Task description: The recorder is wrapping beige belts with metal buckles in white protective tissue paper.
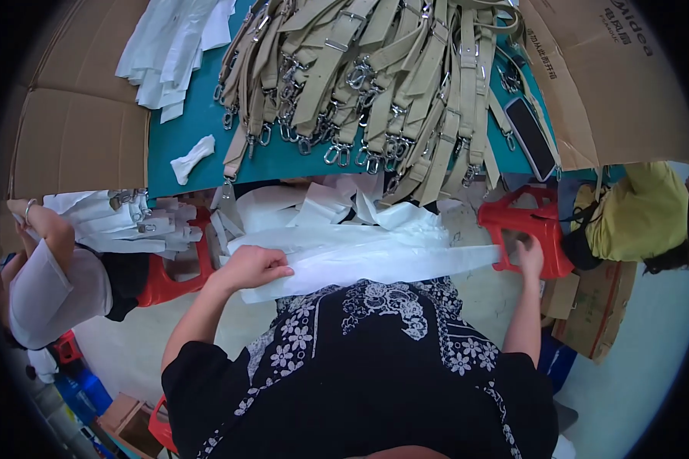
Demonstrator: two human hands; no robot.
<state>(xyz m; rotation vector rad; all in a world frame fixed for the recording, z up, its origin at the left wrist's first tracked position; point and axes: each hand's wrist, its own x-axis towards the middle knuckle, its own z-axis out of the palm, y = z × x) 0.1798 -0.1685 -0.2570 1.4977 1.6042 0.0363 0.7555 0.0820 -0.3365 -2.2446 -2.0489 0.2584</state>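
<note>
A long white wrapped strip (375, 264) lies stretched across my lap, over my black floral dress. My left hand (256, 265) presses flat on its left part with fingers together. My right hand (527, 255) grips its right end, next to a red plastic stool (540, 222). Crumpled white wrapping sheets (321, 206) lie just beyond the strip. A big pile of beige webbing straps with metal clips (375, 84) covers the teal table (191, 130) ahead.
A black phone (531, 136) lies at the table's right edge. White sheets (172, 46) and a small white piece (191, 158) lie at left. Cardboard boxes (612, 76) flank the table. One person sits at left by wrapped bundles (122, 222), another in yellow (643, 210) at right.
</note>
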